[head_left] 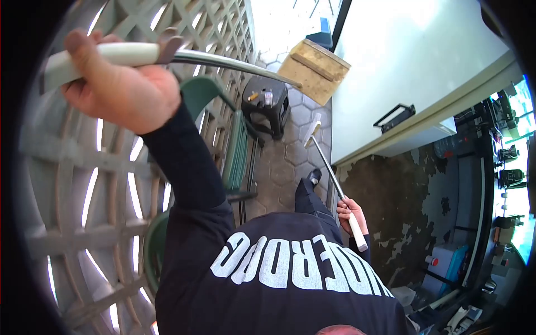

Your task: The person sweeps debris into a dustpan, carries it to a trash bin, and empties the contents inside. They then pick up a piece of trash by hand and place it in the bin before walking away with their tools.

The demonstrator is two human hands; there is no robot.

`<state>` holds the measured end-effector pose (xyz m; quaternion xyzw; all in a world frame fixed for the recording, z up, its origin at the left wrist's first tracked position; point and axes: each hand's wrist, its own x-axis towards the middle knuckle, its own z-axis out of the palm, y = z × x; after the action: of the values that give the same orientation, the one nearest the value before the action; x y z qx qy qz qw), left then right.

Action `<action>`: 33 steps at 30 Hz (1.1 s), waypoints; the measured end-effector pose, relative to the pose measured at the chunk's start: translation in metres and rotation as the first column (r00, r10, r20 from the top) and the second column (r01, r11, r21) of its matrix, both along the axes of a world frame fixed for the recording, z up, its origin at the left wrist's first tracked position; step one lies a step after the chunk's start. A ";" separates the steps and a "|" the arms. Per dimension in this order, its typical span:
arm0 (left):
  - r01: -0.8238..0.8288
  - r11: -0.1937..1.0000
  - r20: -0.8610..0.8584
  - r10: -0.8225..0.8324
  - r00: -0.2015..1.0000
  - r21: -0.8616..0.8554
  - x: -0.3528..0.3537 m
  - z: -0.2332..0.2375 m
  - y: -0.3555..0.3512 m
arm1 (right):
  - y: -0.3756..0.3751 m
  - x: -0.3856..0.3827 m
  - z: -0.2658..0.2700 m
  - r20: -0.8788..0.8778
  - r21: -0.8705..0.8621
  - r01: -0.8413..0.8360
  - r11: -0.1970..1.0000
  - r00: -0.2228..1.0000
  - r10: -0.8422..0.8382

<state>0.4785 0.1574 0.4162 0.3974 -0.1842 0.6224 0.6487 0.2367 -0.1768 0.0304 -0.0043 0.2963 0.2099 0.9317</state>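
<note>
At the upper left my left hand (123,84) is raised, fingers wrapped round the white handle (120,54) of a curved metal rod (234,64). The rod's far end meets a tan wooden board (314,72) with a raised strip across it. Lower, beside my right hip, my right hand (352,215) is closed round a second metal rod (330,167) with a white grip (358,234). A small pale head (312,131), its details unclear, is at that rod's far end, over the paving.
A dark stool (265,106) with small items on it stands ahead, near green chairs (235,151). A lattice wall (72,195) runs along the left. On the right are a white panel (424,61) with a black handle (395,117) and a room containing a blue-and-white cooler (446,262).
</note>
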 end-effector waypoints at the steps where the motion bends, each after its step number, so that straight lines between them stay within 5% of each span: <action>1: -0.028 1.000 0.043 0.028 0.999 -0.008 0.013 0.010 -0.008 | -0.010 0.022 -0.009 0.021 -0.045 -0.040 0.998 0.999 0.041; 10: -0.317 0.945 0.206 0.328 0.922 -0.083 0.193 0.067 -0.043 | -0.058 0.239 0.028 0.128 -0.249 -0.212 0.945 0.960 0.249; 14: -0.239 0.957 0.011 0.240 0.971 0.164 0.265 0.027 -0.079 | -0.057 0.307 0.030 0.132 -0.331 -0.169 0.928 0.966 0.223; 16: -0.007 0.990 -0.198 0.034 0.980 0.139 0.320 -0.004 -0.092 | -0.048 0.342 0.058 -0.103 -0.465 -0.285 0.838 0.958 0.268; 19: -0.005 0.999 -0.244 0.017 0.970 0.050 0.391 -0.032 -0.119 | -0.078 0.382 0.002 -0.034 -0.259 -0.307 0.916 0.950 0.309; 22: 0.018 0.993 -0.272 0.014 0.962 0.113 0.442 -0.057 -0.121 | -0.108 0.428 -0.013 -0.145 -0.019 -0.275 0.961 0.952 0.269; 26: 0.034 0.990 -0.358 0.018 0.934 0.139 0.512 -0.107 -0.123 | -0.120 0.480 -0.028 -0.308 -0.141 -0.361 0.922 0.901 0.306; 30: 0.123 0.958 -0.370 -0.020 0.929 0.258 0.579 -0.145 -0.123 | -0.125 0.544 -0.061 -0.206 -0.047 -0.383 0.922 0.907 0.366; 33: 0.115 0.967 -0.511 0.018 0.860 0.228 0.633 -0.167 -0.129 | -0.136 0.614 -0.048 -0.269 -0.216 -0.438 0.872 0.886 0.378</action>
<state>1.1114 0.0281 0.2491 0.6213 -0.0937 0.4505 0.6343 0.8503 -0.3129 -0.0180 -0.1713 0.4151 0.3596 0.8180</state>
